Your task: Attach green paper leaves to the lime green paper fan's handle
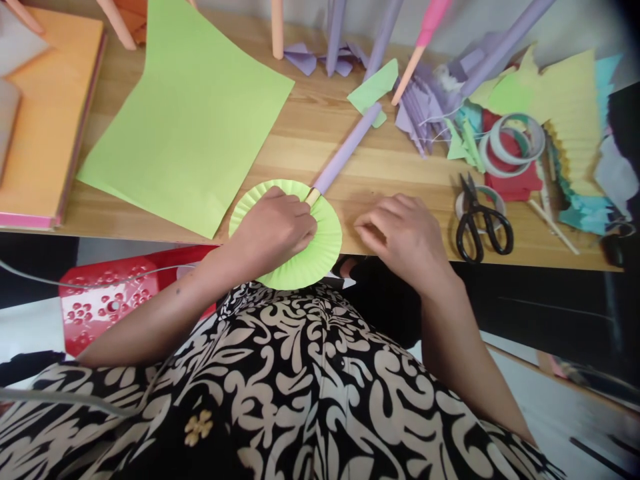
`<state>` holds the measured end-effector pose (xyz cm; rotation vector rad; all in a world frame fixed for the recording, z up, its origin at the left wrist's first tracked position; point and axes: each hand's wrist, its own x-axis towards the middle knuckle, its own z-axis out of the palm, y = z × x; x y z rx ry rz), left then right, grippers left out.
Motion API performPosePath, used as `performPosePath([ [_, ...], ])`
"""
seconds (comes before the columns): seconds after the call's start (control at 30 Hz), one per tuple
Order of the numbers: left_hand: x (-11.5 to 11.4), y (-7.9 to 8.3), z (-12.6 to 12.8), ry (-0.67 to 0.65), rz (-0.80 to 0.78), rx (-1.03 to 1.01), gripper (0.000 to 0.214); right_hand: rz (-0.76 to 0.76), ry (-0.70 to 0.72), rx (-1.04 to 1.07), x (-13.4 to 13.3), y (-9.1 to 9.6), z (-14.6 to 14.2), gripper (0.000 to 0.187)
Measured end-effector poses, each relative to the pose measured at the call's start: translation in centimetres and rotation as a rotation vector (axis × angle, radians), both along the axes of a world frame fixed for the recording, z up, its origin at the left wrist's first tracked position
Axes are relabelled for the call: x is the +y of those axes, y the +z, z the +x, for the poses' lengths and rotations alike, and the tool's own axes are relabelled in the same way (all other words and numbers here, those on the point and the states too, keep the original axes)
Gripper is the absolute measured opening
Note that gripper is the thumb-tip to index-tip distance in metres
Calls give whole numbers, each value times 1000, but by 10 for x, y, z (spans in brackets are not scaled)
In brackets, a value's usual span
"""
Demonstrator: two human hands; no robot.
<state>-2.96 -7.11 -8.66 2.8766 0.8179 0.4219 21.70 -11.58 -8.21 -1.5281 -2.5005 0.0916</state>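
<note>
Protruding from purple tube (347,150): pale stick (313,197)

left hand (280,225) curled palm-down, right hand (404,235) half-curled

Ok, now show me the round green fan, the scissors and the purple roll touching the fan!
Green fan (324,233): head view, on its pleats.
Scissors (474,207): head view, where the blades cross.
Purple roll (349,149): head view, middle of its length.
</note>
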Motion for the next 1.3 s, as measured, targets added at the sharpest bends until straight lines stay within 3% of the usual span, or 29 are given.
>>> performPosePath([
  [0.33, -2, 0, -10, 48, -26, -60, 30, -45, 144, -21, 9, 3, -35, 23],
  [0.83, -6, 1, 3, 50, 32, -7, 32, 5, 143, -86, 8, 6, -39, 21],
  [1.07, -6, -3, 11, 83, 111, 43, 29, 19, 143, -86, 7, 5, -39, 25],
  [1.3, -6, -10, 12, 101, 81, 1, 21, 24, 133, -62, 7, 2, -44, 26],
])
